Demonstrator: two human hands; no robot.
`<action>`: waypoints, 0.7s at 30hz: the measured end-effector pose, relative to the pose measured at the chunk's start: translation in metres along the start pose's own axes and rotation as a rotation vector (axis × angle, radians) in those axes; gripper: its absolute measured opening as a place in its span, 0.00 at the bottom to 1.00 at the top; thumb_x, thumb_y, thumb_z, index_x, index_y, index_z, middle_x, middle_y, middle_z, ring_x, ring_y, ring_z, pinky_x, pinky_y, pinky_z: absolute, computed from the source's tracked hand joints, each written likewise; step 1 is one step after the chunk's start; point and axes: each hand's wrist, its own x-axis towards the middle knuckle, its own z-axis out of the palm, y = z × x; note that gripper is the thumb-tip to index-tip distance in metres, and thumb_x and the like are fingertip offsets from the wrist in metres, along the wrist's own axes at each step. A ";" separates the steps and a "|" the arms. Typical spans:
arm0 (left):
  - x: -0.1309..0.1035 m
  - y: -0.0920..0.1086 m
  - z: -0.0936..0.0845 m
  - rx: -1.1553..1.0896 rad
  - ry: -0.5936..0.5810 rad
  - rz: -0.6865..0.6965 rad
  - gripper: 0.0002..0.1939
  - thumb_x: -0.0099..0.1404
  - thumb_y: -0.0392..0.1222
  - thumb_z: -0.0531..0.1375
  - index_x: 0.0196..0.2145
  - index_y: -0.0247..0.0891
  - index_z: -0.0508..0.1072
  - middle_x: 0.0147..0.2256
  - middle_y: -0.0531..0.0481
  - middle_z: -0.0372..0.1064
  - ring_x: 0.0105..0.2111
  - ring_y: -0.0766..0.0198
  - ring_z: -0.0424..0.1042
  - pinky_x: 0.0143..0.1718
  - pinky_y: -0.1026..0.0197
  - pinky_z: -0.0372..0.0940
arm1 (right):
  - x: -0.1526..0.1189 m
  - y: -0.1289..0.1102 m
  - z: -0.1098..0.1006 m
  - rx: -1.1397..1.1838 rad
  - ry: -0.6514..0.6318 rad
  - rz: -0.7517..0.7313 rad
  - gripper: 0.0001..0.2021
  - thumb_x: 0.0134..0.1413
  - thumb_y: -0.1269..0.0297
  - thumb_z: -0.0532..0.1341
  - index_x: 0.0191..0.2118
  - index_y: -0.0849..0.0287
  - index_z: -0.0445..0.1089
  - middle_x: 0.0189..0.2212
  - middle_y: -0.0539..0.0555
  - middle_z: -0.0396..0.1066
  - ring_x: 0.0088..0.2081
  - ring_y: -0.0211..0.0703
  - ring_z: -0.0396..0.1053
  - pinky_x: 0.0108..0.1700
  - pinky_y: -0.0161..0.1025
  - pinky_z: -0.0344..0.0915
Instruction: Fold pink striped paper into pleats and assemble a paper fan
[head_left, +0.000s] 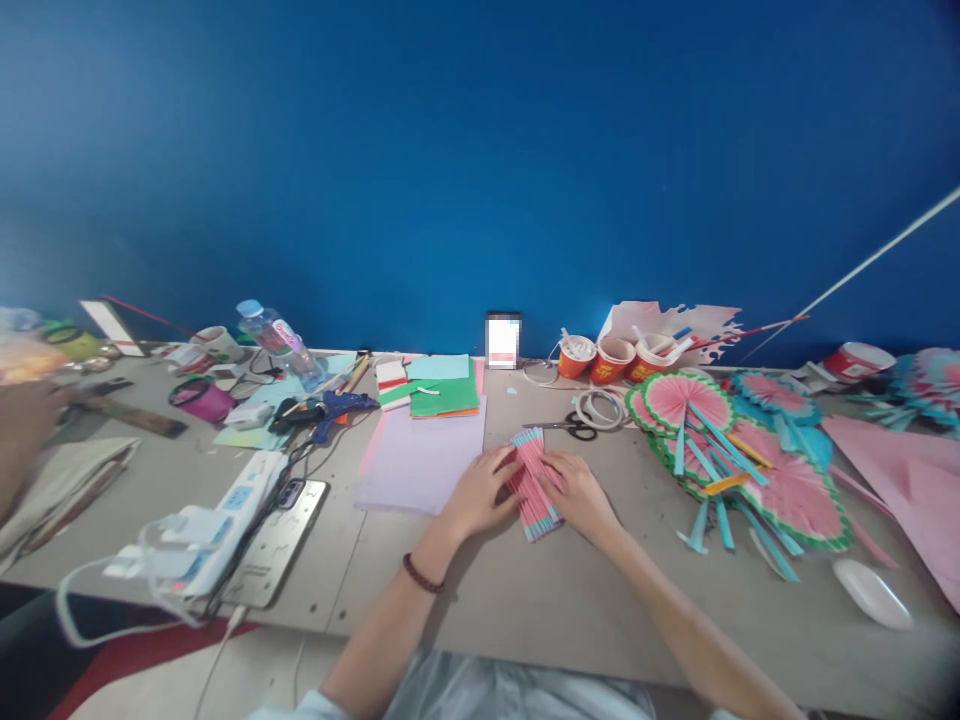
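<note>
A pink accordion-folded paper with light blue edges lies on the table in front of me, its pleats gathered and slightly askew. My left hand grips its left side with bent fingers, and my right hand presses on its right side. Just beyond it are black-handled scissors and a roll of clear tape. Finished paper fans, pink with green rims like watermelon slices, lie in a pile to the right with blue strips on them.
Lilac paper sheets and a green sheet lie left of my hands. Further left are a power strip, a phone and a bottle. Red paper cups stand at the wall. Another person's arm is far left.
</note>
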 end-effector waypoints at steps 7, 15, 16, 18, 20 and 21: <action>0.001 -0.001 0.000 0.010 -0.023 0.001 0.24 0.65 0.53 0.53 0.55 0.41 0.64 0.59 0.41 0.56 0.58 0.52 0.57 0.58 0.48 0.55 | -0.003 0.005 -0.001 -0.020 0.010 -0.020 0.14 0.53 0.67 0.55 0.45 0.62 0.69 0.43 0.61 0.72 0.45 0.52 0.68 0.49 0.50 0.65; 0.000 -0.001 0.001 0.000 -0.013 -0.003 0.24 0.65 0.52 0.53 0.55 0.41 0.64 0.59 0.41 0.56 0.59 0.52 0.56 0.58 0.48 0.55 | -0.005 -0.004 -0.005 -0.140 0.019 -0.017 0.14 0.54 0.71 0.53 0.46 0.62 0.68 0.44 0.61 0.71 0.45 0.51 0.66 0.46 0.47 0.64; 0.000 -0.001 0.001 0.002 -0.014 -0.001 0.24 0.65 0.52 0.53 0.55 0.41 0.64 0.59 0.41 0.56 0.59 0.52 0.56 0.58 0.48 0.55 | -0.006 -0.006 -0.005 -0.156 0.011 -0.012 0.14 0.54 0.71 0.53 0.45 0.62 0.69 0.44 0.61 0.71 0.45 0.51 0.66 0.46 0.47 0.64; 0.000 0.000 0.000 0.010 -0.021 -0.005 0.24 0.65 0.52 0.52 0.55 0.41 0.64 0.59 0.42 0.56 0.58 0.52 0.56 0.58 0.48 0.55 | -0.007 -0.009 -0.006 -0.193 -0.010 0.011 0.14 0.55 0.70 0.53 0.45 0.61 0.69 0.45 0.61 0.70 0.44 0.51 0.65 0.46 0.47 0.64; 0.001 0.002 -0.002 0.017 -0.031 -0.009 0.24 0.65 0.52 0.53 0.56 0.41 0.64 0.59 0.42 0.56 0.58 0.52 0.57 0.58 0.47 0.55 | -0.008 -0.012 -0.005 -0.224 -0.032 0.027 0.14 0.55 0.69 0.53 0.45 0.61 0.69 0.46 0.61 0.69 0.44 0.51 0.65 0.45 0.46 0.64; 0.001 0.003 -0.003 0.019 -0.034 -0.010 0.24 0.65 0.52 0.53 0.56 0.42 0.63 0.59 0.42 0.56 0.58 0.52 0.57 0.57 0.47 0.55 | -0.009 -0.013 -0.005 -0.235 -0.040 0.026 0.14 0.55 0.68 0.53 0.46 0.60 0.69 0.47 0.61 0.68 0.44 0.51 0.65 0.46 0.46 0.63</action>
